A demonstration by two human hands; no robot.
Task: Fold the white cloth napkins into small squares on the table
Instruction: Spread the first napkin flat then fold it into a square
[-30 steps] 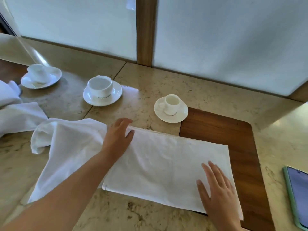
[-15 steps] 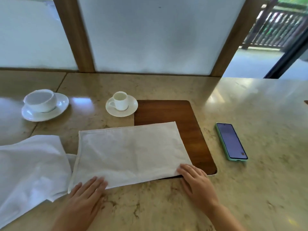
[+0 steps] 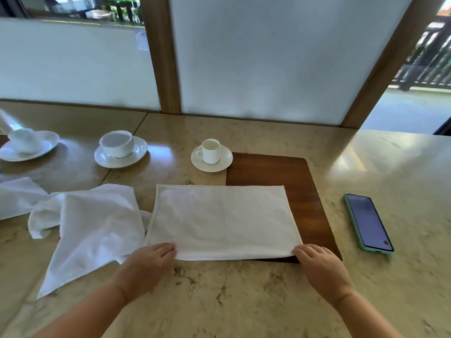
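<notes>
Both hands (image 3: pixel 234 264) pinch the folded napkin's (image 3: pixel 223 219) near corners (mat (image 3: pixel 307 191) beneath).

I see bright, soft daylight coming through the frosted panes (image 3: pixel 263 57) ahead — pale glare patches sheen the polished table (image 3: pixel 244 301). Shadows stay faint. Wide-angle bending curves the window posts (image 3: pixel 162 54), and edges look smeared — especially far left.
</notes>
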